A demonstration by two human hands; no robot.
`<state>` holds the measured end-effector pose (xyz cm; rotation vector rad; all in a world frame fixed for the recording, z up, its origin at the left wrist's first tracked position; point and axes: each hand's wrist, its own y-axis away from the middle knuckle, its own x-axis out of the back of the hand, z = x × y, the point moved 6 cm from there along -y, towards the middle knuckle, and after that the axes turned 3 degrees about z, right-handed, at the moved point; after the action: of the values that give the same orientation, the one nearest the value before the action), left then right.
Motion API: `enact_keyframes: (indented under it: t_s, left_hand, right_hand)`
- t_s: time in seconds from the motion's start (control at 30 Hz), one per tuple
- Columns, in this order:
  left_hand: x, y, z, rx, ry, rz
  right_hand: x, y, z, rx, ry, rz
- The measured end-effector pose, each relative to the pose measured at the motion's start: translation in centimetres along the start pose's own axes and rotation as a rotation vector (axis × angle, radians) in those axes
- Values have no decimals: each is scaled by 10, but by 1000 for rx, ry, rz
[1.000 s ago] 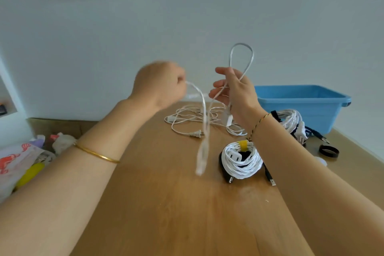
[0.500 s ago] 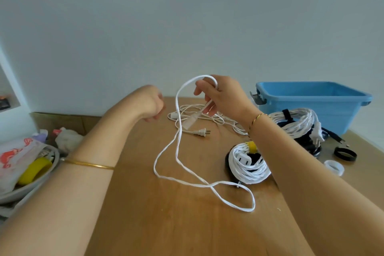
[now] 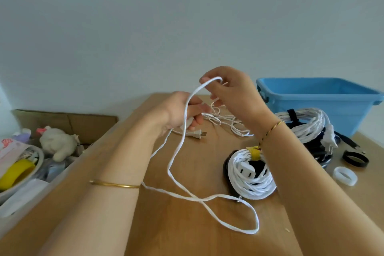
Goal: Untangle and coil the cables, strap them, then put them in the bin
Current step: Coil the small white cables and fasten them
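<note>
A flat white cable [image 3: 176, 158] runs from my raised hands down onto the wooden table [image 3: 187, 235], where it crosses itself in a loose loop near the front. My right hand [image 3: 230, 93] pinches the cable's top bend. My left hand [image 3: 180, 112], just below and to the left, holds the same cable with curled fingers. A thin white cord [image 3: 228, 122] with a two-pin plug [image 3: 197, 134] lies tangled behind my hands. The blue bin [image 3: 320, 102] stands at the back right.
A white coil with a yellow strap [image 3: 251, 174] lies right of centre. A bigger white coil with a black strap [image 3: 307, 122] sits on black cables by the bin. A black ring [image 3: 355, 159] and a white ring [image 3: 345, 175] lie at the right. Clutter fills boxes at the left.
My left hand has moved right and up to the cable below my right hand and taken hold of it. The loop lying on the table has barely shifted.
</note>
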<state>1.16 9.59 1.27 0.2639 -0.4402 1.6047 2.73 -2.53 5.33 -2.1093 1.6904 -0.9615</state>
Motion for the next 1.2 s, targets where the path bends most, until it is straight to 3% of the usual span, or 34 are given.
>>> enact_keyframes:
  t_s: [0.07,0.13,0.2,0.3,0.37,0.43,0.5,0.53,0.63,0.73,0.83,0.93,1.0,1.1,1.2]
  left_hand:
    - [23,-10,-1,-36,-334,274]
    - [37,-7,6,-79,-671,506]
    - [41,0,15,-129,-864,659]
    - [44,3,20,-136,-939,711]
    - [47,-3,12,-77,-600,547]
    - [35,-2,4,30,-15,236]
    - [14,5,9,52,381,-89]
    - [8,9,16,25,520,-177]
    - [13,9,33,-79,941,-204]
    - [36,3,36,-215,1207,-41]
    - [61,0,24,-310,1018,261]
    - [76,4,11,-329,689,443]
    - [76,7,10,-349,407,428]
    - [60,13,22,-353,-37,277]
    - [40,20,28,-272,-89,93]
  right_hand:
    - [5,-3,13,-168,-48,-77]
    - [1,1,25,-429,-356,-123]
    - [-10,6,24,-604,-677,-157]
    - [-26,8,20,-572,-660,-221]
    - [-22,5,26,-508,-533,-99]
    - [-12,0,36,-475,-512,36]
    - [-10,0,45,-508,-589,66]
    - [-14,2,47,-534,-609,39]
    - [-39,13,45,-573,-523,-177]
    - [-67,28,32,-548,-364,-455]
    - [-83,43,20,-502,-227,-689]
    - [-79,41,0,-393,-184,-732]
    - [-67,33,-12,-335,-193,-665]
    - [-42,20,-19,-299,-204,-500]
    - [-17,9,-25,-204,-204,-330]
